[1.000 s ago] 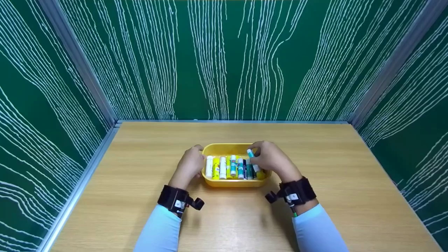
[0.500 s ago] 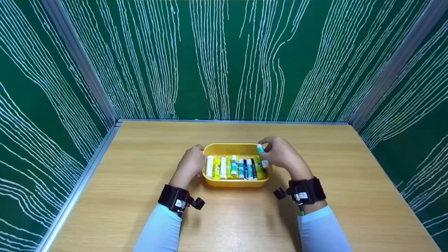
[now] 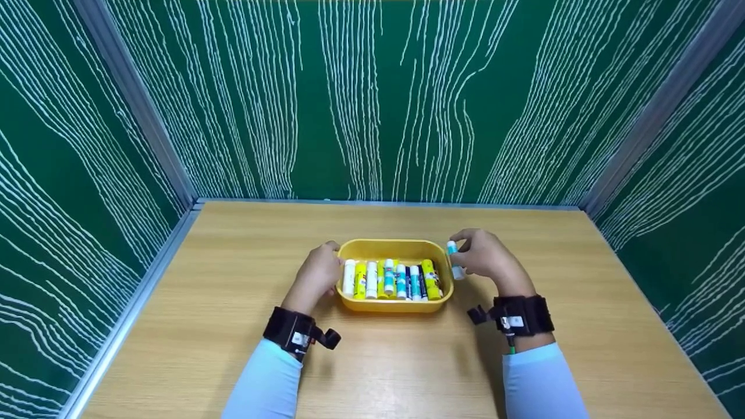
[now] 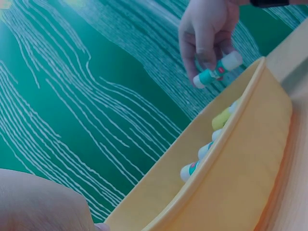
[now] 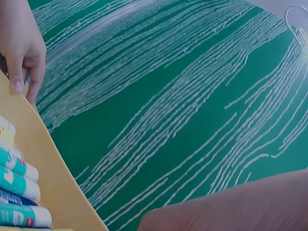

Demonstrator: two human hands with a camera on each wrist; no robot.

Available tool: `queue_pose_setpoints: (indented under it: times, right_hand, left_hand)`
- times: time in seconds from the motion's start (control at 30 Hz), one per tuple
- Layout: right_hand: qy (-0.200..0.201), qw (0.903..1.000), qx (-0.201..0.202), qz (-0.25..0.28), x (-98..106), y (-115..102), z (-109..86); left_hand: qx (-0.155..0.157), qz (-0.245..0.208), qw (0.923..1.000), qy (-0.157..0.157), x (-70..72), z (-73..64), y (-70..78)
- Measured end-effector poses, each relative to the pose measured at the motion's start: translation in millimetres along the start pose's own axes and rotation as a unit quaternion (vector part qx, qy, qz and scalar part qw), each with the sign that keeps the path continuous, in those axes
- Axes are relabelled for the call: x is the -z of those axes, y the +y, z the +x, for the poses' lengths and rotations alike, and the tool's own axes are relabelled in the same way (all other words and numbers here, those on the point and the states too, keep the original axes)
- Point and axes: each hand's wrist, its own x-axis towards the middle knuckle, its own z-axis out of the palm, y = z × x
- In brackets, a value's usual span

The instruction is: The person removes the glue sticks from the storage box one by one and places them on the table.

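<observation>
A yellow plastic bin (image 3: 393, 306) stands on the table with a row of glue sticks (image 3: 371, 279) in white, yellow, teal and dark blue. My left hand (image 3: 317, 269) grips the bin's left end, thumb over the rim in the right wrist view. Just beyond the right end, my right hand (image 3: 489, 255) pinches a teal-and-white glue stick (image 4: 210, 75) between thumb and fingers. That stick is tilted and, in the left wrist view, hangs above the rim. In the right wrist view only a blurred part of my right hand shows, at the lower right.
The wooden table (image 3: 244, 233) carries the bin near its middle. Green panels (image 3: 384, 116) with white wavy lines rise behind and at both sides, joined by grey metal posts (image 3: 139, 105). Black straps (image 3: 524, 315) with small cameras wrap both wrists.
My right hand has moved right with the teal-and-white glue stick, from over the bin to past its right end. The yellow stick at that end is uncovered. My left hand stays put.
</observation>
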Motion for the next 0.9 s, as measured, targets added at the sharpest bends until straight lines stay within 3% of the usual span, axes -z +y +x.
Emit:
queue_pose_setpoints:
  times: [0.2,0.5,0.9]
  right_hand:
    - [-0.005,0.9996,-0.024,0.015,2.1,13.8,4.8]
    - [-0.023,0.9978,-0.053,0.031,-5.6,29.6,16.2]
    - [-0.041,0.9968,-0.059,0.035,-22.9,47.9,30.9]
  left_hand:
    - [0.001,-0.005,1.0,-0.003,0.3,-2.3,1.3]
    - [-0.021,0.011,0.9997,-0.002,2.6,-3.9,0.9]
    - [-0.028,0.014,0.9995,0.003,1.9,-2.6,3.0]
